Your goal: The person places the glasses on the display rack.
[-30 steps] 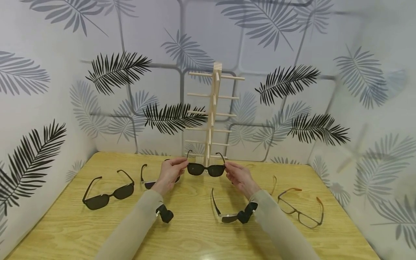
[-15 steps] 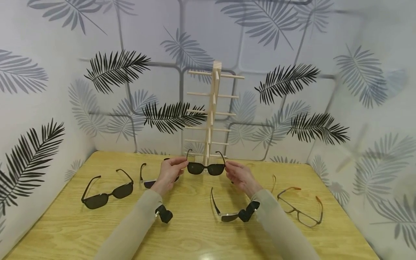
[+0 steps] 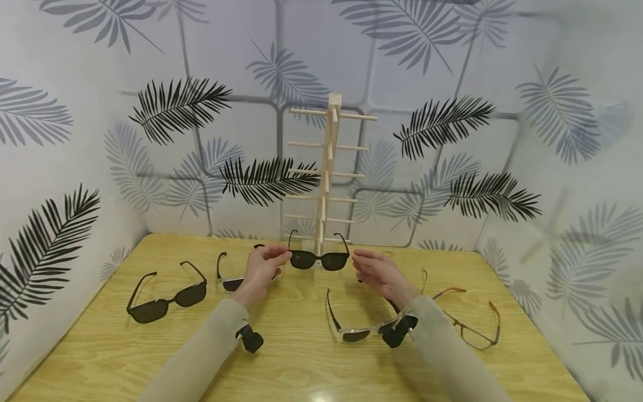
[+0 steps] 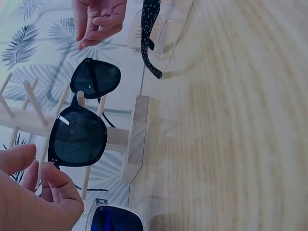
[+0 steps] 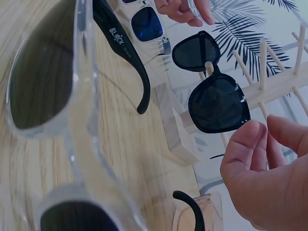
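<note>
Black sunglasses [image 3: 325, 260], set between left hand [image 3: 263, 271] and right hand [image 3: 383, 272], bridge on a peg [image 5: 209, 69] of wooden display stand [image 3: 330, 134]. Lenses facing back, temples pointing away; long axis level, hand to hand. Hands loosely relaxed: right just apart, left contact unclear.
</note>
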Demonstrator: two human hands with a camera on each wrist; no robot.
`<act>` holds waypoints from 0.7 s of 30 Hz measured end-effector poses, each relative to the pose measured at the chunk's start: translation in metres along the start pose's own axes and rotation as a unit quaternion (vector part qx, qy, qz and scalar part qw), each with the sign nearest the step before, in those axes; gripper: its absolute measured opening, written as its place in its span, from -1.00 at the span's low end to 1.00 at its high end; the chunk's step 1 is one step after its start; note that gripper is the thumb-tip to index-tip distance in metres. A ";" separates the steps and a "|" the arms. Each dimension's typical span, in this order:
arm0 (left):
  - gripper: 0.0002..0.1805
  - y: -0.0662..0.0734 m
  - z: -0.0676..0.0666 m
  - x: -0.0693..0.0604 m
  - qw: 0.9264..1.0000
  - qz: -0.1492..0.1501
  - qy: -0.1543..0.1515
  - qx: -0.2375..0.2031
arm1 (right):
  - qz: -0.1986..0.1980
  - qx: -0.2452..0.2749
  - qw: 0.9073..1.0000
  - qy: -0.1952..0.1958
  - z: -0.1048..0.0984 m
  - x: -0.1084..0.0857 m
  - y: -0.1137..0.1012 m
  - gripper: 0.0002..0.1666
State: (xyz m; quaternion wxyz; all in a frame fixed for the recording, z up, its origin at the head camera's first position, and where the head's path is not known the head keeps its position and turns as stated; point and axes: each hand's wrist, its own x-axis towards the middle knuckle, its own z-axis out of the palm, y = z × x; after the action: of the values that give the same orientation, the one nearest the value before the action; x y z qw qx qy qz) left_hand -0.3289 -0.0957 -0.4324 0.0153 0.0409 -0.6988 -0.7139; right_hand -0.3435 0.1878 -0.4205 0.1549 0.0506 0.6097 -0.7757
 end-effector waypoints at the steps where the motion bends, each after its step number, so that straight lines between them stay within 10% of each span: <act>1: -0.71 0.000 0.001 -0.002 1.000 -0.002 -0.003 0.001 | 0.002 -0.011 1.000 -0.008 -0.002 -0.002 -0.002 -0.40; 21: -0.76 -0.016 0.018 -0.041 0.992 -0.046 -0.116 0.035 | 0.000 -0.161 0.968 -0.193 -0.051 -0.037 -0.013 -0.37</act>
State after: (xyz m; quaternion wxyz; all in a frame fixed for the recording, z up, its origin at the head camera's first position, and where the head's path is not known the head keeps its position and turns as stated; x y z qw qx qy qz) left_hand -0.2885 -0.0742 -0.4466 -0.1002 -0.0092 -0.7180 -0.6888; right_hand -0.3179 0.2461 -0.4116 0.2761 -0.1258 0.6849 -0.6624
